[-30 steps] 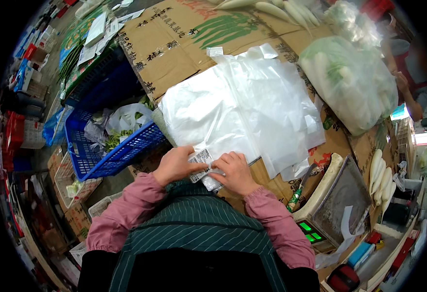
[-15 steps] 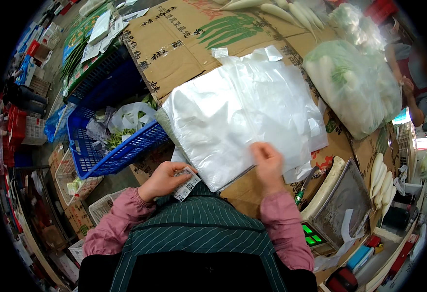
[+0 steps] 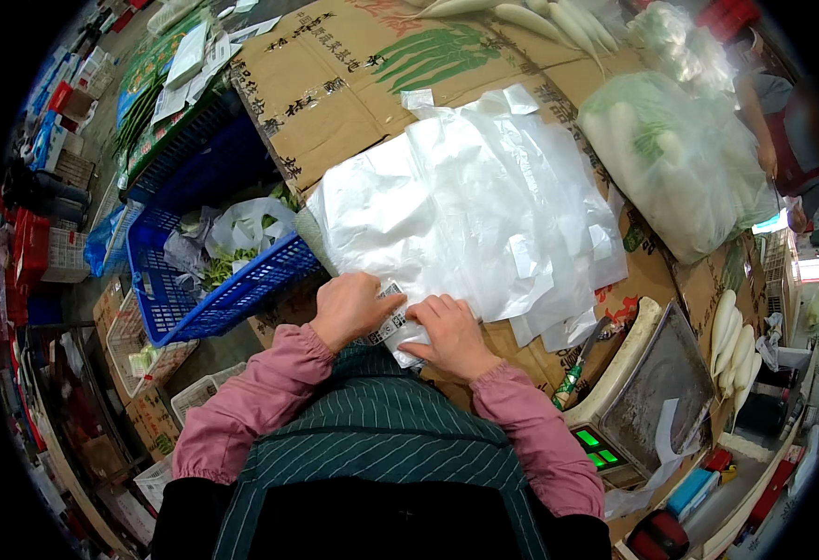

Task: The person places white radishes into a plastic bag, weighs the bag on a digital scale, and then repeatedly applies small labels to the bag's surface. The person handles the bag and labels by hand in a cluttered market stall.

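Note:
My left hand (image 3: 349,306) pinches a small white label sheet with black print (image 3: 389,327) just above my striped apron. Close beside it, my right hand (image 3: 454,336) has its thumb and forefinger at the sheet's right edge, by the near corner of a stack of clear-white plastic bags (image 3: 428,196). What lies between the right fingers is hard to make out: sheet edge or bag corner. The bags lie spread on flattened cardboard (image 3: 335,103), with one small white sticker (image 3: 521,257) on the right part of them.
A blue crate (image 3: 213,313) with bagged greens stands left. To the right are a bag of white radishes (image 3: 671,168), a scale (image 3: 652,392) with a green-lit display, loose radishes (image 3: 731,345) and a green-handled knife (image 3: 573,378). Another person's arm (image 3: 759,131) shows far right.
My right hand has come off the bags and moved left and nearer, to the label sheet. The left hand has moved right and slightly up with the sheet. A sticker now shows on the bags.

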### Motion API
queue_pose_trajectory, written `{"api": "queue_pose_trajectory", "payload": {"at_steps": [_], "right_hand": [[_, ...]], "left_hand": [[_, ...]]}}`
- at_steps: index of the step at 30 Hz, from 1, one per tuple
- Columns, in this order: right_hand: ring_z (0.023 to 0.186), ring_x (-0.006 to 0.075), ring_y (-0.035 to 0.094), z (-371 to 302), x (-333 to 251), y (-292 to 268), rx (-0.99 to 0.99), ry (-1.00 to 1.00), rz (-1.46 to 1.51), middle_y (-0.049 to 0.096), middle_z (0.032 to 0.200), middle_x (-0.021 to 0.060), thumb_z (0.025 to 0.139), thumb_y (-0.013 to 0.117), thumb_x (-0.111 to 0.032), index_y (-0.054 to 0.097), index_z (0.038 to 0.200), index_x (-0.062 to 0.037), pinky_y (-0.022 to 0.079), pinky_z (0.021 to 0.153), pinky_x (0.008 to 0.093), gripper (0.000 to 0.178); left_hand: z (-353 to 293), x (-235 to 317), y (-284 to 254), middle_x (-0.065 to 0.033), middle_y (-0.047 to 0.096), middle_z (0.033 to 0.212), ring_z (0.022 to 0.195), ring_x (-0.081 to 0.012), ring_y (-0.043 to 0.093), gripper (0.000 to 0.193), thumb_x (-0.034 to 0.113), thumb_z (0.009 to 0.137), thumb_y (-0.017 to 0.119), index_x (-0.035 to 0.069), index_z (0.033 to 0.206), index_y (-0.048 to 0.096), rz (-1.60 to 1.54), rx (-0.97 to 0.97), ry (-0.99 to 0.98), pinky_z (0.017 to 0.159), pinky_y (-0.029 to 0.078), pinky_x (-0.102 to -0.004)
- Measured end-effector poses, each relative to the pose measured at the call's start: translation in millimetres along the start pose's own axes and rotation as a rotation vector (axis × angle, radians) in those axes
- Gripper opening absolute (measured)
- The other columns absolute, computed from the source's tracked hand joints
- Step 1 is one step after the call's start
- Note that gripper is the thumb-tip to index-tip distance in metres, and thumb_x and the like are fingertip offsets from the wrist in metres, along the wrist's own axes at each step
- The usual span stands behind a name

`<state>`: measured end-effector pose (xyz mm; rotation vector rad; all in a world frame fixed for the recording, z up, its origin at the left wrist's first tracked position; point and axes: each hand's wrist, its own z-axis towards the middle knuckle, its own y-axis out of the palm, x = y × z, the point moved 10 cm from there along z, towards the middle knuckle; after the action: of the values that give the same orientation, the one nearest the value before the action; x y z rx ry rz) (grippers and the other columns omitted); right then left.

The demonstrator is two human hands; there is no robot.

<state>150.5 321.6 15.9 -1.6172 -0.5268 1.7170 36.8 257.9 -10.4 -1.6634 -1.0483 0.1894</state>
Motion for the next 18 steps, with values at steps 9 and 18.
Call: {"api": "queue_pose_trajectory", "payload": {"at_steps": [9,18], "right_hand": [[0.075,0.0219,0.055,-6,8,-1,0.142,0.013,0.071,0.059,0.076,0.0013,0.080,0.066,-0.018,0.066,0.081,-0.0093,0.040,0.069,0.0349,0.008],[0.079,0.0065,0.054,-58,123,-134,0.756,0.576,0.459,0.065,0.088,0.0023,0.092,0.057,-0.011,0.064,0.095,0.0018,0.045,0.071,0.0234,0.015]], "left_hand": [[-53,-53,21,-0.0004,0.063,0.074,0.064,-0.0057,0.055,0.017,0.012,0.082,0.067,-0.001,0.094,0.065,-1.030,-0.476,-0.013,0.055,0.045,-0.0231],[-50,-26,12,-0.0039,0.063,0.074,0.069,-0.0070,0.055,0.017,0.008,0.084,0.063,-0.001,0.098,0.065,-0.823,-0.235,0.206,0.063,0.046,-0.0252]]}}
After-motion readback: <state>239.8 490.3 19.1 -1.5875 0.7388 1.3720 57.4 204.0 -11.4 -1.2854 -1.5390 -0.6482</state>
